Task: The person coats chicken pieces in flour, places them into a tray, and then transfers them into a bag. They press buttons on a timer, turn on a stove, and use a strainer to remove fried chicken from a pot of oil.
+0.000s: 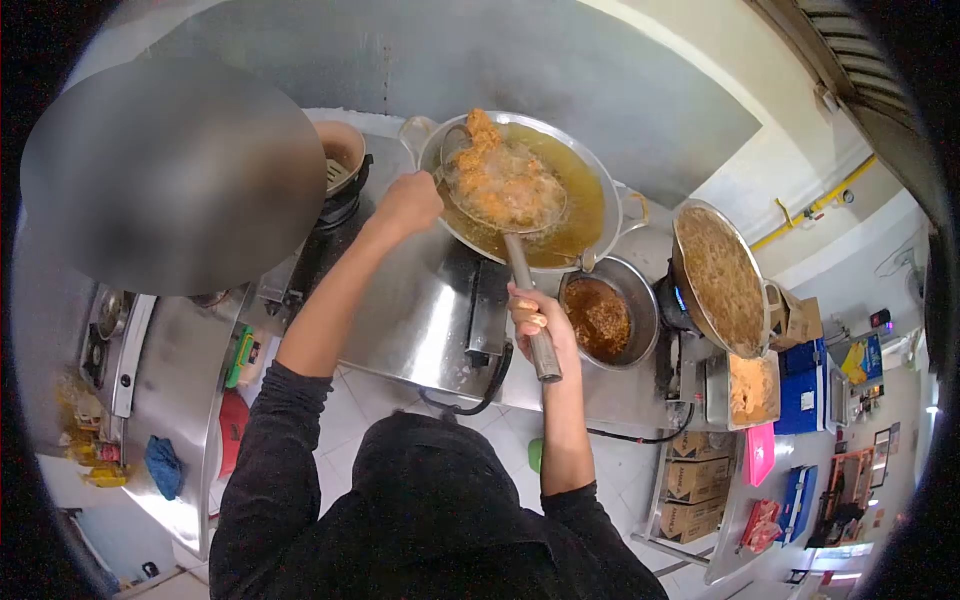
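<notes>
A large pan of oil (pixel 585 180) stands on the stove, with golden fried pieces (pixel 510 188) heaped on a round strainer over the bubbling oil. My right hand (pixel 540 318) is wrapped round the strainer's long metal handle (pixel 519 262), low down near the front of the pan. At the pan's left rim my left hand (pixel 412 203) is closed round a utensil, whose rounded metal head (pixel 456 142) touches the fried pieces. Most of that utensil's handle is hidden by the hand.
A metal pot with brown crumbs (pixel 598 318) sits right of my right hand. Beyond it are a second oil pan (pixel 722 275) and a tray of orange food (pixel 752 388). A small pan (pixel 338 150) stands left. Cardboard boxes (pixel 695 480) lie below at right.
</notes>
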`<state>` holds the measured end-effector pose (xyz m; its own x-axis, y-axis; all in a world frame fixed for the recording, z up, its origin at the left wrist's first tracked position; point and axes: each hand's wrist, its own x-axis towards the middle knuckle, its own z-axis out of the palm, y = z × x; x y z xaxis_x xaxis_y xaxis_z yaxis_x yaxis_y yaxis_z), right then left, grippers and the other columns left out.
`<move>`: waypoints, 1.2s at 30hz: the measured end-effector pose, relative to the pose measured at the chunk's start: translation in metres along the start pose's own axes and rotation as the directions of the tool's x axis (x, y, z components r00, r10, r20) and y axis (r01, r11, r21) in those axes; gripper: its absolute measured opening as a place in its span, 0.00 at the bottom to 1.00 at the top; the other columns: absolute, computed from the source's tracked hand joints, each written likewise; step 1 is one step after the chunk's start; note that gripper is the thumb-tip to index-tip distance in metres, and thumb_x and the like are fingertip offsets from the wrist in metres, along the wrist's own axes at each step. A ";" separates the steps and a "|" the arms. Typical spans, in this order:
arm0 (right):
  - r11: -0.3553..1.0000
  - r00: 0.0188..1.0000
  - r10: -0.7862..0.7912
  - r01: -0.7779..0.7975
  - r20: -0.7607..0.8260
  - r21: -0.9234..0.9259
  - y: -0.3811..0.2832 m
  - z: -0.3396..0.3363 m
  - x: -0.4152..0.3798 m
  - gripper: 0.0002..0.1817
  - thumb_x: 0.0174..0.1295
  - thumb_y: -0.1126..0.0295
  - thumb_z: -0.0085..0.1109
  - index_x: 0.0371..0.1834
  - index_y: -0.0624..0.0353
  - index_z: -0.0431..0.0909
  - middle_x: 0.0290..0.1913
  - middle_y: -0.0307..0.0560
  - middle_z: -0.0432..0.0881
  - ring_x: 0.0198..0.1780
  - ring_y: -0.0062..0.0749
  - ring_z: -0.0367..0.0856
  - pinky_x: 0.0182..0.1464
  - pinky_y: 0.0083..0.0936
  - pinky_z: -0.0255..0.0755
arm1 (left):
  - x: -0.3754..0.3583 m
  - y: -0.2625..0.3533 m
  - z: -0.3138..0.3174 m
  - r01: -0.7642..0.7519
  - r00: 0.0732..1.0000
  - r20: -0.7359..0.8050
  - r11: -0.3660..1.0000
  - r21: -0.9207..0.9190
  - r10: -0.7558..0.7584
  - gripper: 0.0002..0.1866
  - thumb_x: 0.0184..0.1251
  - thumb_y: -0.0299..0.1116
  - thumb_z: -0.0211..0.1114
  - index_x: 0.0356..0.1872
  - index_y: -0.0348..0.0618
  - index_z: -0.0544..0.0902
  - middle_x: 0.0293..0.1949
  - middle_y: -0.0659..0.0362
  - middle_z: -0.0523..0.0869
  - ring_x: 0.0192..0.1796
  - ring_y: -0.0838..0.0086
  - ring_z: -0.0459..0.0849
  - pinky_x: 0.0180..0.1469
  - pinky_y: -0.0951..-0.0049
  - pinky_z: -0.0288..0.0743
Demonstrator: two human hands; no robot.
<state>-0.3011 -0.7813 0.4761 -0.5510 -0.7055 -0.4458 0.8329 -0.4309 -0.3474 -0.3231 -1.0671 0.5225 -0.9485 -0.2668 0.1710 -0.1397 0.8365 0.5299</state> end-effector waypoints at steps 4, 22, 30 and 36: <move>0.996 0.999 -0.006 0.003 0.038 0.090 0.003 0.000 -0.001 0.10 0.68 0.76 0.48 0.50 0.66 0.66 0.23 0.34 0.67 0.14 0.11 0.63 0.11 0.10 0.61 | -0.002 -0.005 -0.003 -0.070 0.997 -0.015 0.997 0.024 0.070 0.14 0.53 0.28 0.55 0.31 0.24 0.81 0.35 0.30 0.81 0.43 0.40 0.82 0.49 0.49 0.74; 0.954 0.988 -0.073 0.030 0.135 0.297 -0.007 0.023 -0.002 0.15 0.70 0.71 0.45 0.49 0.77 0.63 0.28 0.44 0.70 0.20 0.19 0.69 0.18 0.13 0.70 | -0.011 0.073 -0.050 -0.145 0.989 0.075 0.939 0.311 0.128 0.10 0.51 0.24 0.59 0.32 0.30 0.85 0.36 0.37 0.84 0.43 0.49 0.85 0.45 0.55 0.79; 0.942 0.990 -0.064 0.017 0.129 0.335 -0.006 0.023 -0.007 0.15 0.70 0.71 0.45 0.49 0.77 0.63 0.27 0.42 0.68 0.19 0.18 0.67 0.17 0.13 0.69 | 0.040 0.072 -0.042 -0.355 0.926 0.075 0.789 0.501 0.369 0.08 0.54 0.24 0.60 0.33 0.32 0.83 0.35 0.41 0.86 0.41 0.48 0.86 0.44 0.56 0.81; 0.941 0.992 -0.055 0.013 0.114 0.337 -0.008 0.017 -0.011 0.15 0.70 0.70 0.47 0.48 0.75 0.64 0.27 0.42 0.68 0.20 0.18 0.69 0.17 0.12 0.69 | 0.089 0.061 -0.002 -0.377 0.908 0.123 0.652 0.658 0.401 0.08 0.59 0.26 0.58 0.38 0.34 0.80 0.32 0.46 0.87 0.36 0.52 0.88 0.37 0.56 0.82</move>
<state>-0.3006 -0.7797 0.4978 -0.5862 -0.7401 -0.3295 0.7944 -0.6049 -0.0545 -0.4150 -1.0407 0.5713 -0.9519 0.1523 0.2658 0.0794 0.9607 -0.2660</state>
